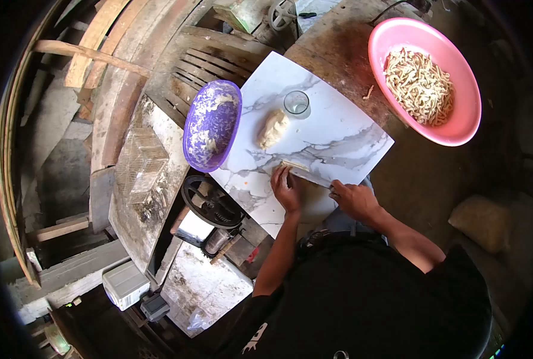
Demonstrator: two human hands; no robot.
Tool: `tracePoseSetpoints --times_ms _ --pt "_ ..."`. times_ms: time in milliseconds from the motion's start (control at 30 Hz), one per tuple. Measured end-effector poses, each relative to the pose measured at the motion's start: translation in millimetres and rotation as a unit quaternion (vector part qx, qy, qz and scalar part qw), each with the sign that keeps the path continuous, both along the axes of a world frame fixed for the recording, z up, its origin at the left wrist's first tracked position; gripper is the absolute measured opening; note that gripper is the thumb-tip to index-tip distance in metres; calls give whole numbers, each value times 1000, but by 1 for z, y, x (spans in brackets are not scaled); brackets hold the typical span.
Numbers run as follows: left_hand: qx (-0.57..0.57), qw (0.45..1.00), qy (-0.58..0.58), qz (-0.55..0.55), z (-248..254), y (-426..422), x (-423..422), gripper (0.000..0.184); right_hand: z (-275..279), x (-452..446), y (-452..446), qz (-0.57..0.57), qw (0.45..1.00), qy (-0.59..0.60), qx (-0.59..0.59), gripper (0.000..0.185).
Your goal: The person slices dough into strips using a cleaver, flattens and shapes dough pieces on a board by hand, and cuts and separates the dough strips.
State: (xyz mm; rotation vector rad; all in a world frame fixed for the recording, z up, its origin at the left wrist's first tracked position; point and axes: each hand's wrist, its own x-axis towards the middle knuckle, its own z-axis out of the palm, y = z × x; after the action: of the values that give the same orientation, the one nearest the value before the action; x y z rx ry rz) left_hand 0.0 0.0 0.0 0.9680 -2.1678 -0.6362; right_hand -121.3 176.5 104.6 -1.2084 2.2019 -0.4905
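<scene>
Near the frame's centre, apparent slicing calls for a guarded stroke: right hand (353,198) clasping a long grey metal blade (312,176) beside a thin pale dough strip (294,164), left hand (286,186) with fingers bent, pinch unclear

Right hand (355,198) holds knife (312,176); left hand (285,189) at its far end. Dough lump (273,130) beside glass (297,105) on marble-patterned bench (344,131).

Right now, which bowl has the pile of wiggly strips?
The pink bowl at the picture's upper right: it holds heaped pale strips, while the purple bowl shows only pale smears.
</scene>
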Motion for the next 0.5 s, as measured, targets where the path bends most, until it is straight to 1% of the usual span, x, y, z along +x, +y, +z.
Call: tracePoseSetpoints --times_ms 67,100,200,267,500 --pt "24 999 25 -15 6 -2 0 25 2 3 -13 18 998 30 -49 31" --pt "14 999 27 -16 3 -8 -2 25 -5 2 -25 17 998 32 -59 31" --pt "-2 999 32 -10 0 -12 -4 26 -9 0 -46 32 998 36 -40 28" --pt "-21 1000 13 -10 -5 -11 -3 26 -9 0 -53 30 998 31 -40 27" --pt "9 1000 27 -4 -9 -6 -2 26 -5 1 -68 37 998 30 -44 26"
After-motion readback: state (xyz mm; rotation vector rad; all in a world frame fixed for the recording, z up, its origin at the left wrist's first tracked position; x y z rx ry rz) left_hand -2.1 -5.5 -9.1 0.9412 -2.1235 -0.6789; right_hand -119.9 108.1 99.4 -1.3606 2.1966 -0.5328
